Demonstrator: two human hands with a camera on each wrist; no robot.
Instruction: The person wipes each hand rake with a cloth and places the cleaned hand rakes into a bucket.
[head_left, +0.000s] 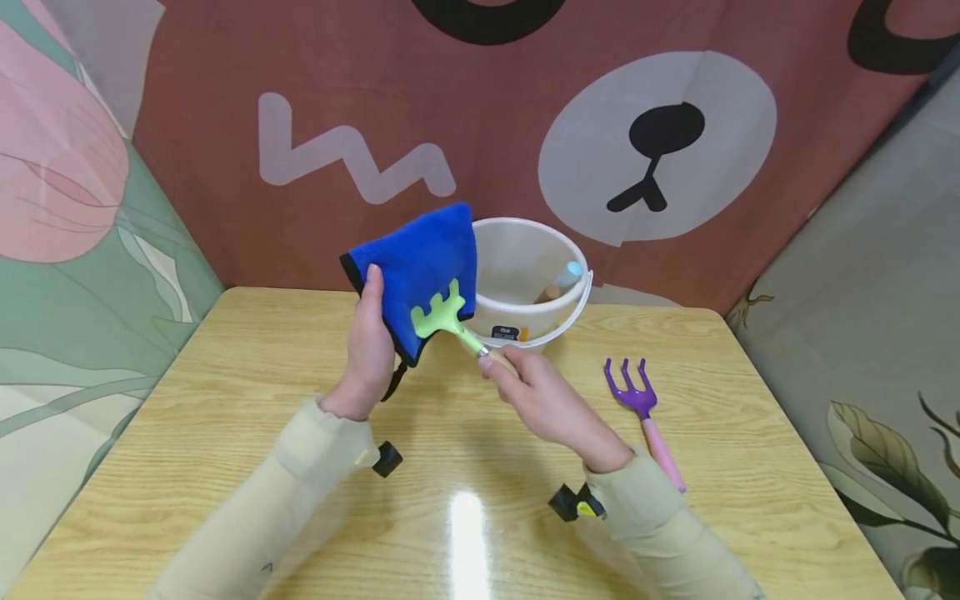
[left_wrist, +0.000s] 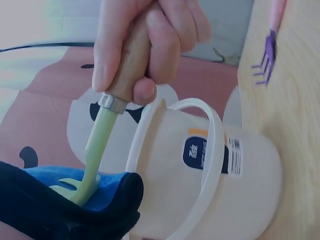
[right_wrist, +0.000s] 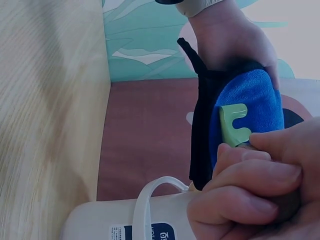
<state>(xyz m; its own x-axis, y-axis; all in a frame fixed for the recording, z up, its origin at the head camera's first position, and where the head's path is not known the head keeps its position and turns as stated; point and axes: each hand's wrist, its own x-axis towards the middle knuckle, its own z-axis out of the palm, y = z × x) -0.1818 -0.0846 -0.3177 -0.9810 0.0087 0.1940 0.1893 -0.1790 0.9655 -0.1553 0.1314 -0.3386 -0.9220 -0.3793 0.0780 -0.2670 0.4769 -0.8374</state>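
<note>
Though handle (left_wrist: 132, 57) in grip (head_left: 542, 398), tines (head_left: 437, 317) beyond

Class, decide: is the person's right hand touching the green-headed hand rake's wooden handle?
Touching: the left wrist view shows the right hand curled around the wooden handle.

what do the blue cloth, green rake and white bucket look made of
Blue cloth: probably microfibre or terry; matte, fuzzy pile, dark edging.
Green rake: head likely painted metal, smooth and slightly shiny, though plastic is possible; handle looks wooden, brown and dull, with a silvery, probably metal collar.
White bucket: probably moulded plastic; smooth, even walls.
</note>
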